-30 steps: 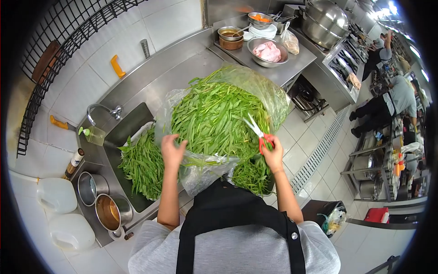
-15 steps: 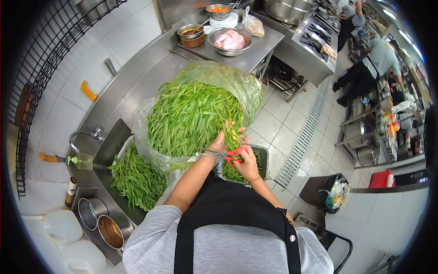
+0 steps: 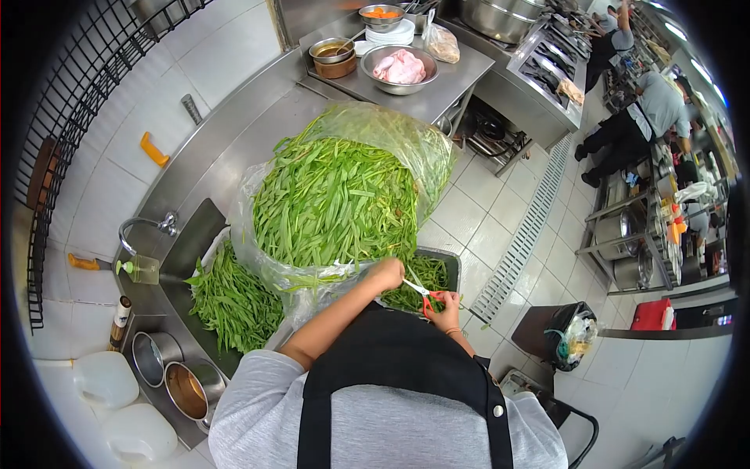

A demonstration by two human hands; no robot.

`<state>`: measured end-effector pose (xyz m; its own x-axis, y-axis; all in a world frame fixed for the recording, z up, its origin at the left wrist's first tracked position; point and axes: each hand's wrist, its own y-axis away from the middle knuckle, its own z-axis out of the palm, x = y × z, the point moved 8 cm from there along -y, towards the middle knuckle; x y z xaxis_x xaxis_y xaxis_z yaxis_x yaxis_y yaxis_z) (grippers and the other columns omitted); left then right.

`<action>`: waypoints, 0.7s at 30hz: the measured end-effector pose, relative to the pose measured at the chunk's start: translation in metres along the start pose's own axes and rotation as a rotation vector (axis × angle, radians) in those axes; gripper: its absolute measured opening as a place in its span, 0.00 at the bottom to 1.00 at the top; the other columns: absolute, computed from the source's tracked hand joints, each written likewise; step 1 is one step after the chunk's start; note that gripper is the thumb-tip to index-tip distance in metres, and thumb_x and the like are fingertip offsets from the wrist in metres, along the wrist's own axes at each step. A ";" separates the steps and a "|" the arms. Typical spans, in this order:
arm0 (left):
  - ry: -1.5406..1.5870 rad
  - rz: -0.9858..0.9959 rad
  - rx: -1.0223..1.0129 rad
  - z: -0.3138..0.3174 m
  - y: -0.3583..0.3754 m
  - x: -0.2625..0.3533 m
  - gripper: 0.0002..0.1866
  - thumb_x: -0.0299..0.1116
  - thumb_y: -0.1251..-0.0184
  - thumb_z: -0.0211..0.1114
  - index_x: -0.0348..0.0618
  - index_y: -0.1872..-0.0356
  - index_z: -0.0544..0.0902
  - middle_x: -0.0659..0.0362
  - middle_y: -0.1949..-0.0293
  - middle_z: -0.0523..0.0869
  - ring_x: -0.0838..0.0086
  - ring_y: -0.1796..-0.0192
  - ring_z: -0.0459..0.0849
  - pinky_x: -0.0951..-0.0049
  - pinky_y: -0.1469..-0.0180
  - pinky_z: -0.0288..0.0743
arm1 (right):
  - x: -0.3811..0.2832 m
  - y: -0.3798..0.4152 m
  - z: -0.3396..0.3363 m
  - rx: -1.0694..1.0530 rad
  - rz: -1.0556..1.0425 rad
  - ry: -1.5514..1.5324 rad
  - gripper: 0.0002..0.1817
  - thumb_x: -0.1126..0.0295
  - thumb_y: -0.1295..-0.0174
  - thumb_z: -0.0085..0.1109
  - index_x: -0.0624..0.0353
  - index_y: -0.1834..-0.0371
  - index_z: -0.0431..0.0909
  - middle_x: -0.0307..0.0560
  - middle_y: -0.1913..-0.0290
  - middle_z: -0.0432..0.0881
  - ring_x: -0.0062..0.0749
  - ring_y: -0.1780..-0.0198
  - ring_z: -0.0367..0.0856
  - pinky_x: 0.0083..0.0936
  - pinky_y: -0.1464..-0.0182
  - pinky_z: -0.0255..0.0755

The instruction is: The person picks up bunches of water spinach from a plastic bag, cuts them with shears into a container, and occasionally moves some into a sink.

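Observation:
Long-leaved water spinach fills a large clear plastic bag in front of me. My left hand is closed at the bag's near right edge, around water spinach stems that its fingers mostly hide. In my right hand is a pair of red-handled scissors, with the blades pointing up-left to my left fingers. Below and beyond both hands stands a dark tub with cut greens in it. More water spinach is heaped in the sink at the left.
The steel sink has a tap and a soap bottle. Metal pots stand front left. A bowl of raw poultry sits on the far counter. A bin stands right; a co-worker bends over the far-right shelves.
My left hand has drawn back toward me from the bagged greens and closed. My right hand with the scissors has moved right and nearer me, over the tub's edge.

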<state>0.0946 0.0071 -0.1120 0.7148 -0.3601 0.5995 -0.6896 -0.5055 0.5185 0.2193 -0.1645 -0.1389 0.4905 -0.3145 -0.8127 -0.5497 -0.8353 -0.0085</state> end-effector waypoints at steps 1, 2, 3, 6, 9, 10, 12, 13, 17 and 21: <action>0.014 -0.018 0.151 -0.033 0.013 0.011 0.10 0.34 0.47 0.61 0.42 0.66 0.82 0.49 0.63 0.83 0.58 0.60 0.82 0.60 0.58 0.76 | 0.000 0.002 -0.002 -0.012 0.002 0.009 0.28 0.66 0.72 0.78 0.60 0.67 0.73 0.47 0.63 0.66 0.37 0.60 0.68 0.29 0.57 0.68; 0.026 -0.036 0.305 -0.064 0.022 0.018 0.07 0.32 0.47 0.60 0.43 0.69 0.82 0.51 0.63 0.83 0.59 0.61 0.82 0.61 0.60 0.76 | -0.002 0.002 -0.003 -0.023 0.002 0.018 0.28 0.65 0.72 0.79 0.60 0.67 0.72 0.47 0.63 0.66 0.36 0.60 0.68 0.28 0.58 0.68; 0.034 0.002 0.483 -0.087 0.021 0.018 0.06 0.31 0.47 0.60 0.43 0.70 0.82 0.51 0.64 0.84 0.59 0.63 0.82 0.61 0.61 0.76 | -0.001 0.004 -0.003 -0.031 0.056 -0.019 0.27 0.64 0.70 0.78 0.60 0.69 0.71 0.46 0.64 0.67 0.36 0.60 0.67 0.29 0.59 0.68; 0.063 0.098 0.795 -0.135 0.021 0.024 0.05 0.31 0.47 0.62 0.43 0.72 0.82 0.51 0.68 0.84 0.59 0.66 0.82 0.63 0.64 0.76 | -0.028 0.001 -0.007 -0.045 0.011 -0.025 0.25 0.64 0.67 0.77 0.60 0.71 0.70 0.45 0.66 0.68 0.34 0.63 0.68 0.28 0.60 0.68; 0.110 0.141 0.845 -0.149 0.005 0.035 0.07 0.33 0.48 0.65 0.42 0.72 0.82 0.50 0.71 0.83 0.59 0.69 0.82 0.65 0.66 0.75 | -0.046 -0.006 -0.007 -0.032 0.009 -0.112 0.24 0.65 0.65 0.76 0.61 0.71 0.69 0.43 0.67 0.68 0.31 0.67 0.69 0.26 0.62 0.67; 0.133 0.122 0.763 -0.142 -0.010 0.036 0.08 0.34 0.48 0.65 0.41 0.73 0.81 0.50 0.72 0.83 0.58 0.69 0.82 0.65 0.67 0.75 | -0.046 -0.008 -0.005 -0.033 0.008 -0.110 0.24 0.65 0.65 0.76 0.61 0.71 0.69 0.43 0.67 0.68 0.31 0.67 0.69 0.26 0.62 0.67; 0.114 0.062 0.712 -0.130 -0.029 0.042 0.10 0.36 0.50 0.67 0.40 0.74 0.81 0.50 0.73 0.83 0.59 0.68 0.82 0.65 0.66 0.75 | -0.057 -0.014 -0.006 0.007 -0.071 -0.166 0.23 0.65 0.64 0.75 0.61 0.72 0.69 0.43 0.69 0.69 0.30 0.69 0.68 0.24 0.65 0.66; 0.103 0.015 0.701 -0.125 -0.036 0.042 0.11 0.37 0.51 0.68 0.40 0.74 0.81 0.50 0.73 0.83 0.59 0.69 0.82 0.65 0.65 0.76 | -0.062 -0.016 -0.008 0.009 -0.071 -0.164 0.23 0.65 0.64 0.75 0.61 0.72 0.69 0.43 0.69 0.69 0.30 0.69 0.68 0.24 0.65 0.66; 0.262 -0.037 0.690 -0.110 -0.050 0.029 0.14 0.39 0.55 0.71 0.39 0.74 0.80 0.52 0.73 0.83 0.63 0.69 0.83 0.67 0.64 0.76 | -0.096 -0.018 -0.025 -0.014 -0.143 -0.186 0.21 0.65 0.62 0.74 0.61 0.75 0.69 0.43 0.72 0.69 0.30 0.70 0.68 0.23 0.67 0.64; 0.593 0.123 0.697 -0.111 -0.029 0.010 0.13 0.36 0.51 0.71 0.37 0.72 0.79 0.55 0.73 0.84 0.72 0.69 0.83 0.73 0.65 0.76 | -0.103 -0.018 -0.031 -0.048 -0.144 -0.242 0.20 0.64 0.61 0.73 0.61 0.77 0.68 0.42 0.74 0.67 0.29 0.72 0.65 0.23 0.69 0.61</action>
<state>0.1087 0.1047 -0.0533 0.3321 -0.0791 0.9399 -0.3928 -0.9176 0.0616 0.1997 -0.1309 -0.0369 0.3823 -0.0791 -0.9207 -0.4506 -0.8858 -0.1110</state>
